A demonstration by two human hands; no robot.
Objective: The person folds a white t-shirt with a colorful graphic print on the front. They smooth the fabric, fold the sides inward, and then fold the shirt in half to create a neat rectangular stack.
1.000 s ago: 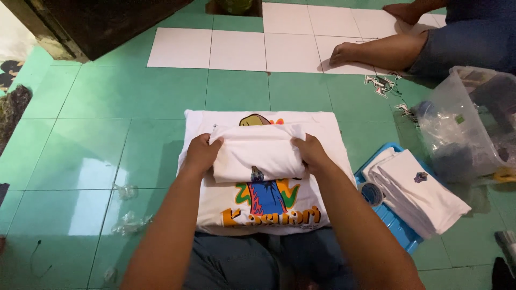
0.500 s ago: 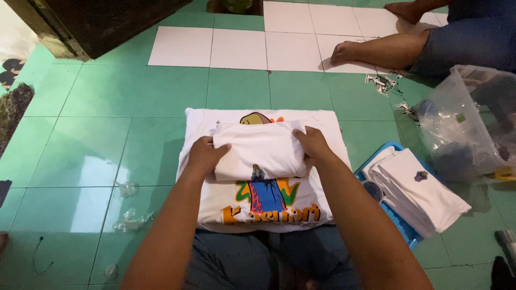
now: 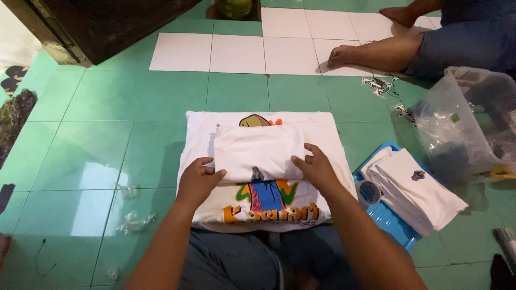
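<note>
So you had a folded white shirt (image 3: 258, 153) sitting right between your hands, on top of a bigger white printed shirt (image 3: 263, 201) spread flat on the green tiled floor (image 3: 107, 156). Your left hand (image 3: 198, 180) was curled around its lower left corner, fingers on top of the fold. Your right hand (image 3: 317, 167) was pressed on the lower right edge, fingers fairly flat. Just off to the right of your right hand was a stack of folded white shirts (image 3: 414, 188) on a blue tray (image 3: 388, 220), and further out a clear plastic bag (image 3: 462, 123). Someone else's bare legs (image 3: 376, 53) were up past that.
</note>
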